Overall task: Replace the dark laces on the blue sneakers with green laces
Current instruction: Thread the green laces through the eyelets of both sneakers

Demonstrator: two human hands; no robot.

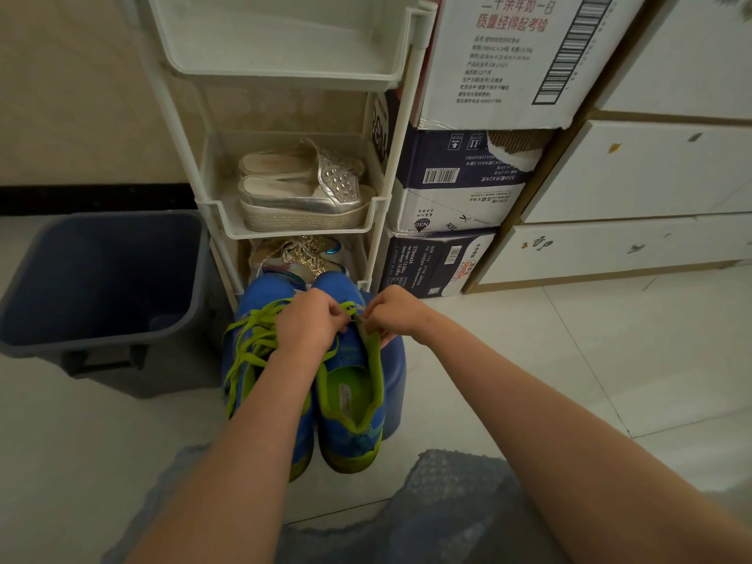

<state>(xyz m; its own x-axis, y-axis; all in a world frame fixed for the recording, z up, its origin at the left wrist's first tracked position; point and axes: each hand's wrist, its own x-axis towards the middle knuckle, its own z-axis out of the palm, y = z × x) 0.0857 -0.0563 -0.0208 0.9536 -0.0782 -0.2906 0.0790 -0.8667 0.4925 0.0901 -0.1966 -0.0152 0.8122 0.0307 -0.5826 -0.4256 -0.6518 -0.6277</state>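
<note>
Two forearms are seen bare from elbow to wrist, ending in the left hand (311, 319) and the right hand (396, 313). Over the lap a grey-blue garment (447, 502) is worn, its fabric puckered in a fine bubbled texture.

A pale tiled floor (529, 360) ran to a beige wall (81, 95) with a dark baseboard (81, 197) at the far left. A grey bin (101, 278) stood on the left, beside a white tiered rack (301, 234) holding silver platform sandals (301, 197) and, one tier lower, glittery shoes (301, 254). Right of the rack, printed cardboard boxes (468, 177) were stacked beside a white drawer unit (630, 177). The light was dim and even.
</note>
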